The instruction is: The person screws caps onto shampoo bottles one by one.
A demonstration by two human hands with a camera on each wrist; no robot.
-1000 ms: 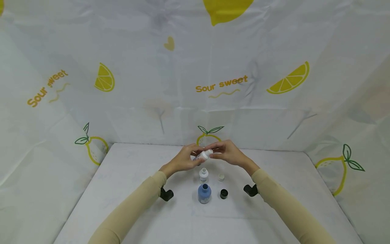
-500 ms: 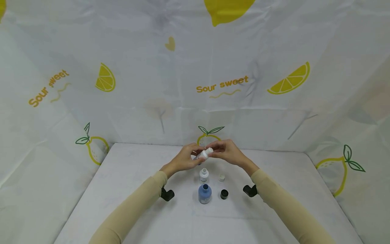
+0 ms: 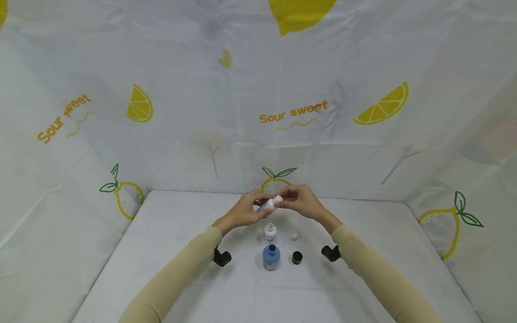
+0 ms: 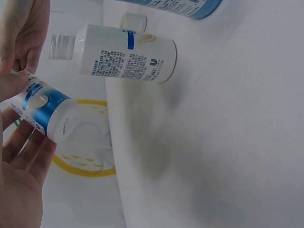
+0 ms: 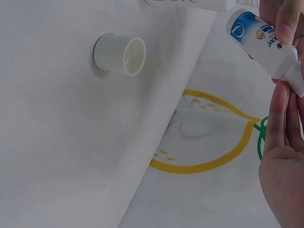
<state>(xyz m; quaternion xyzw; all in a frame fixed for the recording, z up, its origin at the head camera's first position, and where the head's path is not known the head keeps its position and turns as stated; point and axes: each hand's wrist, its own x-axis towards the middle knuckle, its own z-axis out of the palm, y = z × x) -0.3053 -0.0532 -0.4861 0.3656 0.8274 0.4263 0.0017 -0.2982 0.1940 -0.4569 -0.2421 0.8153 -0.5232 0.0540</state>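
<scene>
My left hand (image 3: 245, 210) grips a small white bottle (image 3: 266, 206), tilted with its top up to the right, above the table. The blue lower label and rounded base of the bottle (image 4: 45, 107) show in the left wrist view. My right hand (image 3: 302, 202) pinches the white cap (image 3: 278, 198) at the bottle's top between thumb and fingers. Below the hands stands a white bottle (image 3: 270, 234) with its threaded neck uncovered. Nearer stands a larger blue bottle (image 3: 271, 258), its dark mouth uncovered too.
A small white cap (image 3: 293, 235) lies right of the standing white bottle, its hollow side showing in the right wrist view. Right of the blue bottle lies a black cap (image 3: 296, 257). Behind the white table (image 3: 181, 278) hangs a lemon-print curtain (image 3: 173, 134).
My right fingers have drawn in around the cap, shifting slightly on it. The left hand keeps its grip on the bottle, and the things on the table have not moved.
</scene>
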